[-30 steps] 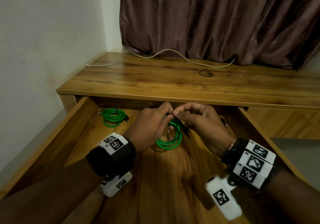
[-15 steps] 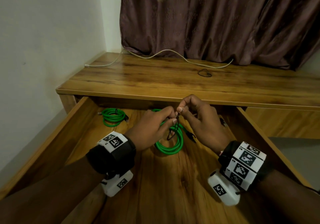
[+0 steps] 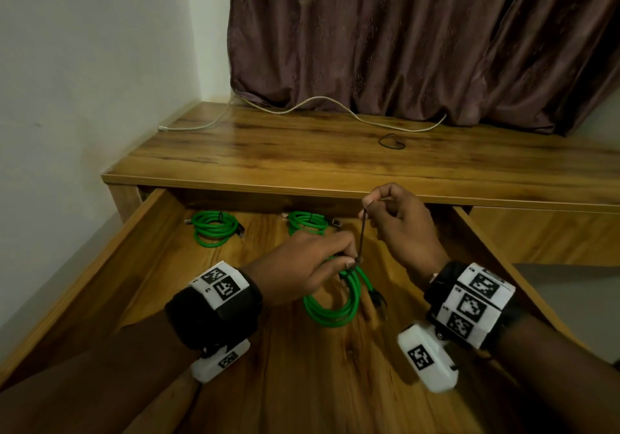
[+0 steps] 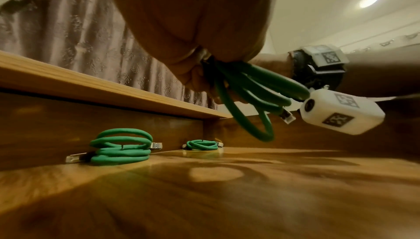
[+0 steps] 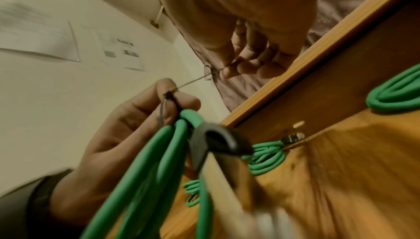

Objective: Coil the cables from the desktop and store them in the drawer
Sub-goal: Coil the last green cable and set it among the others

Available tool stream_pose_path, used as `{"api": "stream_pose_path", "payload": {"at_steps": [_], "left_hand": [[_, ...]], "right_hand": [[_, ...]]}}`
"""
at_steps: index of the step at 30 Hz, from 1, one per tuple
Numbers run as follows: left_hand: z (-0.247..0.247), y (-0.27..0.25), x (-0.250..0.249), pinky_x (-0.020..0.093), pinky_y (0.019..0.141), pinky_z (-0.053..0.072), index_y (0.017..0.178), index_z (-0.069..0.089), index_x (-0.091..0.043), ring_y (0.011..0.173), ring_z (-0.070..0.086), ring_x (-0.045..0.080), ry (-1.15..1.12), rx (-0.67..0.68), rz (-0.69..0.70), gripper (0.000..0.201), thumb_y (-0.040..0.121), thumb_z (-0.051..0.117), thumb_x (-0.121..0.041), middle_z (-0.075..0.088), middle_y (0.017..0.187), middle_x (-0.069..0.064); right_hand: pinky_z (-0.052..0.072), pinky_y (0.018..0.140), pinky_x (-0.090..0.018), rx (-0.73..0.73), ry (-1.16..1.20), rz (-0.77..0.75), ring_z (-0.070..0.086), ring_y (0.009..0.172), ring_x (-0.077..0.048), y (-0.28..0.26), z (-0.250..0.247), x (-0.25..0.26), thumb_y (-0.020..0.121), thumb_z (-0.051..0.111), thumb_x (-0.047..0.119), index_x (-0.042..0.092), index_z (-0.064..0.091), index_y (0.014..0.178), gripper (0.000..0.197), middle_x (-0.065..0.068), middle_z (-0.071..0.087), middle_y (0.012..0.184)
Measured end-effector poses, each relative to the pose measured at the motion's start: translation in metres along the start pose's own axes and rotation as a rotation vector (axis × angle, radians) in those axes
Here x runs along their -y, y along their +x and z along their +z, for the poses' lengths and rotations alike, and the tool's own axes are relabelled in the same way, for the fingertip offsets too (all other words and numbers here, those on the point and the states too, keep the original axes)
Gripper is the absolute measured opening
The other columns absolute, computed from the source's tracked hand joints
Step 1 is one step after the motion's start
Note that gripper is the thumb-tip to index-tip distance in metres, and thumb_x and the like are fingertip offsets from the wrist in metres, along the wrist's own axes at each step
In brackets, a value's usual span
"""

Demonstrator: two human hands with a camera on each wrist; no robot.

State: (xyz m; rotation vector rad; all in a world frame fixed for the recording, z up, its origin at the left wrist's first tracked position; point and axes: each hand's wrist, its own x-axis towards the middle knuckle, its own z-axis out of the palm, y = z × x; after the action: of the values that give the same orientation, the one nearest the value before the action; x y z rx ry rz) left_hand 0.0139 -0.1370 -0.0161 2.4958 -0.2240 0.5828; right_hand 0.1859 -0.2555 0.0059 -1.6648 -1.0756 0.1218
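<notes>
From the head view, the left hand point(image 3: 312, 266) pinches the top of a green coiled cable point(image 3: 335, 299) above the open drawer point(image 3: 100, 286), while the right hand point(image 3: 399, 225) pinches a thin dark tie point(image 3: 363, 232) stretched taut upward from the coil. The left wrist view shows the coil's loops hanging from curled fingers point(image 4: 197, 74), with two tied green coils point(image 4: 120, 150) lying at the drawer's back. In the blurred right wrist view, fingertips point(image 5: 229, 73) clamp the tie's end.

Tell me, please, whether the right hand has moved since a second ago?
Yes. The right hand has risen toward the desktop edge, pulling the black tie taut, away from the left hand.
</notes>
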Motion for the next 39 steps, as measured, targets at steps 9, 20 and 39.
{"api": "stream_pose_path", "payload": {"at_steps": [9,20,39], "left_hand": [[-0.002,-0.004,0.022,0.042,0.075,0.055,0.099,0.052,-0.027,0.074,0.070,0.007,0.012,-0.033,-0.308,0.015,0.112,0.043,-0.027,0.075,0.079,-0.006],[-0.004,0.004,-0.001,0.042,0.061,0.051,0.097,0.048,-0.026,0.063,0.060,0.015,-0.044,0.030,-0.161,0.020,0.111,0.042,-0.038,0.064,0.073,-0.002],[-0.010,-0.003,0.010,0.020,0.066,0.050,0.097,0.048,-0.021,0.075,0.072,-0.002,-0.017,-0.129,-0.205,0.013,0.109,0.051,-0.026,0.076,0.078,-0.005]], "right_hand": [[0.056,0.068,-0.035,0.048,0.334,-0.099,0.067,0.070,-0.021,-0.002,-0.005,0.027,0.108,0.053,0.012,0.000,0.053,0.110,0.012,-0.018,0.074,0.085],[0.055,0.063,-0.032,-0.098,0.369,0.095,0.064,0.064,-0.016,0.007,-0.013,0.013,0.106,0.057,0.013,0.007,0.057,0.108,0.006,-0.008,0.074,0.078],[0.057,0.083,-0.031,0.063,0.255,0.301,0.072,0.086,-0.006,-0.002,0.002,0.014,0.102,0.063,0.035,0.008,0.058,0.131,0.040,-0.004,0.080,0.101]]}}
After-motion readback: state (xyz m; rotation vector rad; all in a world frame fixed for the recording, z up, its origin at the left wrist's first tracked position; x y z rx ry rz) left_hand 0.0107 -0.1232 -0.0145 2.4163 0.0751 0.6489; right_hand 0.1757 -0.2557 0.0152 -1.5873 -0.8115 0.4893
